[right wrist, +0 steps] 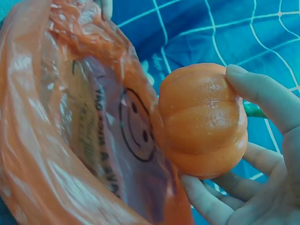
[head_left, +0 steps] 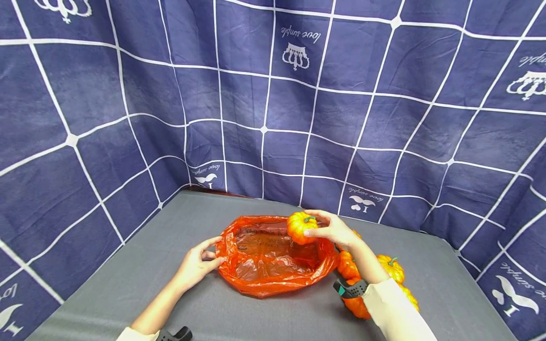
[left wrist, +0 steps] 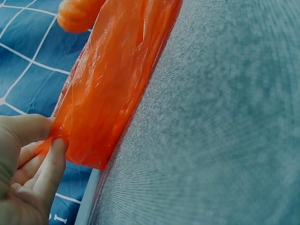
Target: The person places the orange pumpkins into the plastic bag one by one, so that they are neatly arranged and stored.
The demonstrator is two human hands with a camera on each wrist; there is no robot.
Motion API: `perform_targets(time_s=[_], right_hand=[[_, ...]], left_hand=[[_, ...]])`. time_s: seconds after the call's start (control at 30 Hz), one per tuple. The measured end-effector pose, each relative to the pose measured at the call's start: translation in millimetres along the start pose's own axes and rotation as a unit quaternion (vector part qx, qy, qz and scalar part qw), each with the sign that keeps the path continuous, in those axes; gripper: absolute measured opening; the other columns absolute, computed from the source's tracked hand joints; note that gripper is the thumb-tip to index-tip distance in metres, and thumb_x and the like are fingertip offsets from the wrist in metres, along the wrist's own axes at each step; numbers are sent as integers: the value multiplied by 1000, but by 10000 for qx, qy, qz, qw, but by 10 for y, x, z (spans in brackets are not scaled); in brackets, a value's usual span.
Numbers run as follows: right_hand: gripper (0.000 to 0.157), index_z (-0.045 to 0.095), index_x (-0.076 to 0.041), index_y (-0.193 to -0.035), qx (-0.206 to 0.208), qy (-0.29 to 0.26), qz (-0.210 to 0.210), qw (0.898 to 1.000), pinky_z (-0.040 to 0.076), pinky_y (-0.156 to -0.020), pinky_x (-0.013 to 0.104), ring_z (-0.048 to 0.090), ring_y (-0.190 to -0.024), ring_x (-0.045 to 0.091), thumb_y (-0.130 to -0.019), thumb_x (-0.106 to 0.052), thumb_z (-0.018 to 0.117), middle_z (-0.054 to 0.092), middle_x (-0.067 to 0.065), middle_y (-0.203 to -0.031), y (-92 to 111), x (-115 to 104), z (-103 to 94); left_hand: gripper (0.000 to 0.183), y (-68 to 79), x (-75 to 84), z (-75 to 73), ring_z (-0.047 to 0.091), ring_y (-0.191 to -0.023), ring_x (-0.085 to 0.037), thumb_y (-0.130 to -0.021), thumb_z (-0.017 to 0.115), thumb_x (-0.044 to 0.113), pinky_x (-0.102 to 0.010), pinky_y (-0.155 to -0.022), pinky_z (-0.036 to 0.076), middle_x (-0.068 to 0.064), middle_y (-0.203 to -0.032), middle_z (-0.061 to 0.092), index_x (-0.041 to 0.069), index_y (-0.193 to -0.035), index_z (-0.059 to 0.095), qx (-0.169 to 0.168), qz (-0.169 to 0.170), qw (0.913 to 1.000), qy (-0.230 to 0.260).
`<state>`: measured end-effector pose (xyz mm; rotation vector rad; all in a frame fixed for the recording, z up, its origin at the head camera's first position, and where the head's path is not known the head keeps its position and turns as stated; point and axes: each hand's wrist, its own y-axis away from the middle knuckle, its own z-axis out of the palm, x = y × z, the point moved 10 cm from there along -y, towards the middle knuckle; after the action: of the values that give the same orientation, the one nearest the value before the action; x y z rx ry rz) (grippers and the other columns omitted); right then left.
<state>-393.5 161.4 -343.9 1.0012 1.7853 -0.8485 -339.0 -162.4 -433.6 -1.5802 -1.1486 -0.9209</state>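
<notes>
A small orange-yellow pumpkin [head_left: 302, 228] with a green stem is held in my right hand [head_left: 333, 230], over the right part of an open red plastic bag [head_left: 273, 285]. In the right wrist view the thumb and fingers grip the pumpkin [right wrist: 204, 122] from its stem side, close to the bag's rim. My left hand [head_left: 197, 263] pinches the left edge of the bag between thumb and fingers, as the left wrist view also shows at the bag's gathered corner [left wrist: 61, 133]. Printed lettering and a smiling face [right wrist: 137, 123] show on the bag's inside.
Several more pumpkins [head_left: 391, 269], orange and yellow, lie on the grey table [head_left: 179, 227] to the right of the bag, partly hidden under my right forearm. A blue curtain with white lines [head_left: 239, 104] stands behind the table and along its left side.
</notes>
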Motion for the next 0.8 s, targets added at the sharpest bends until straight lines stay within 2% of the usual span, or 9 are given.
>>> perform_targets(time_s=[0.13,0.23,0.33,0.43,0.67,0.8], right_hand=[[62,51,5,-136,-78,-56,16,10000,49,-82,29,59,-95,20,-81,-9,76,63,14,-117,-42,58,151],[63,50,4,-137,-168,-189,55,9997,49,-83,30,60,-96,20,-81,-9,76,63,14,-116,-76,70,276],[63,50,5,-137,-302,-295,61,9991,50,-84,31,60,-98,21,-82,-8,76,63,17,-117,-115,62,410],[62,50,4,-138,-393,-314,78,9987,50,-85,31,60,-102,21,-82,-8,76,62,18,-120,-150,62,538],[62,50,5,-137,-375,-364,15,9986,50,-85,31,59,-102,21,-82,-5,75,61,20,-123,-233,76,769],[63,50,5,-137,-189,-423,106,9989,50,-86,31,60,-103,21,-81,-8,77,62,18,-122,-269,80,854]], left_hand=[[58,6,-8,1,62,-69,-8,-82,76,1,-24,-57,45,-17,-94,69,-4,-135,51,4,-39,10000,2],[58,9,10,1,62,-70,-9,-82,76,1,-24,-57,46,-19,-99,68,-3,-135,52,23,-21,10000,41],[58,13,23,-1,64,-73,-10,-81,77,1,-24,-58,47,-22,-112,64,-3,-134,53,54,9,10000,75],[58,20,16,-2,63,-73,-10,-81,77,2,-24,-58,47,-22,-114,63,-3,-134,53,67,6,10000,55],[58,22,33,0,63,-71,-10,-81,77,1,-24,-57,46,-19,-102,67,-3,-133,53,37,27,10000,-2],[57,23,44,12,63,-71,-8,-82,76,1,-23,-58,47,-17,-95,69,-4,-134,53,0,112,9999,-6]])
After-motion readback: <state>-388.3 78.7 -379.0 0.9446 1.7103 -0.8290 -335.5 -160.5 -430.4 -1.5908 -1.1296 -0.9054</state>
